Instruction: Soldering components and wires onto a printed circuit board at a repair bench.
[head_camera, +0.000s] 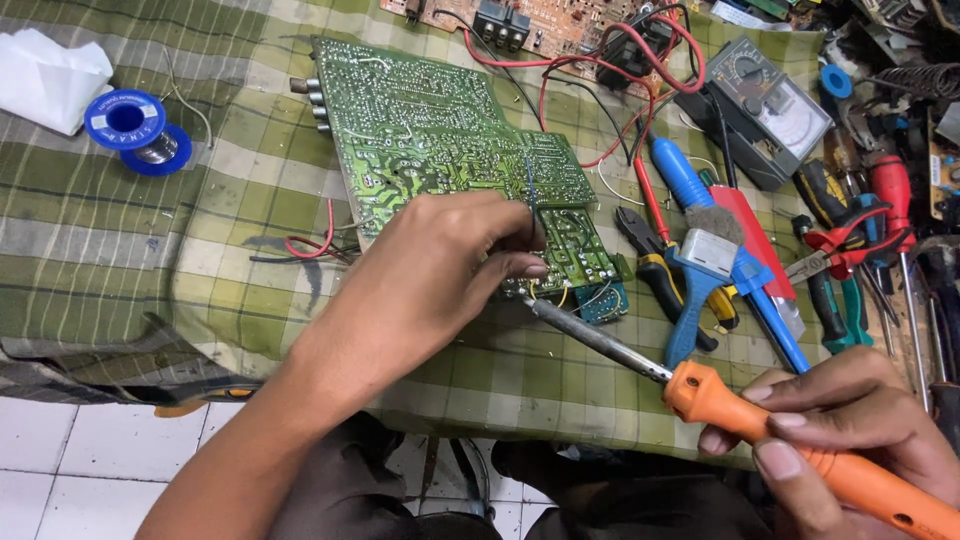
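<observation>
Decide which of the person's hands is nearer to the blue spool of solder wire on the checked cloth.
Left. The left hand rests on the green circuit board, right of the blue spool. The right hand, gripping the orange soldering iron, sits much farther away at the lower right.

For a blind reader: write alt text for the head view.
A left hand rests on a green circuit board while the right hand touches an orange-handled soldering iron to its edge, above a green checked cloth strewn with tools.
</observation>
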